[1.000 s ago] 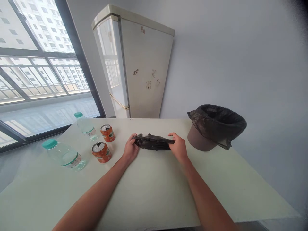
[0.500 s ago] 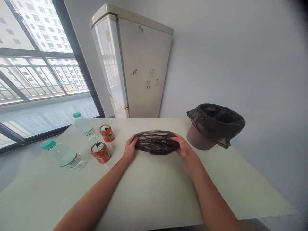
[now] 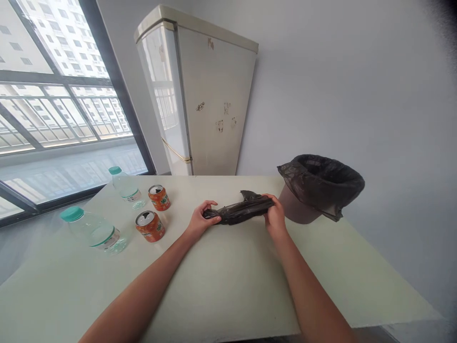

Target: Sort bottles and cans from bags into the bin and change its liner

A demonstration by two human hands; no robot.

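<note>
A black plastic garbage bag [image 3: 243,211] is stretched between my two hands just above the table, gathered into a narrow, creased strip. One loose flap of it sticks up near the right end. My left hand [image 3: 203,220] grips its left end between thumb and fingers. At the other end, my right hand [image 3: 275,215] is closed around the bag, thumb underneath. To the right stands a trash bin [image 3: 300,207] lined with another black bag [image 3: 321,183], which is folded over its rim.
On the left of the pale table [image 3: 228,286] stand two orange soda cans [image 3: 150,228] and two clear plastic bottles [image 3: 103,233] with green caps. Behind the table is a white refrigerator [image 3: 214,95]; a large window [image 3: 64,105] is at the left.
The bag has gone from a wide, puffed shape to a narrow gathered strip, its right end raised. My left hand has shifted its grip, and my right hand has moved slightly right.
</note>
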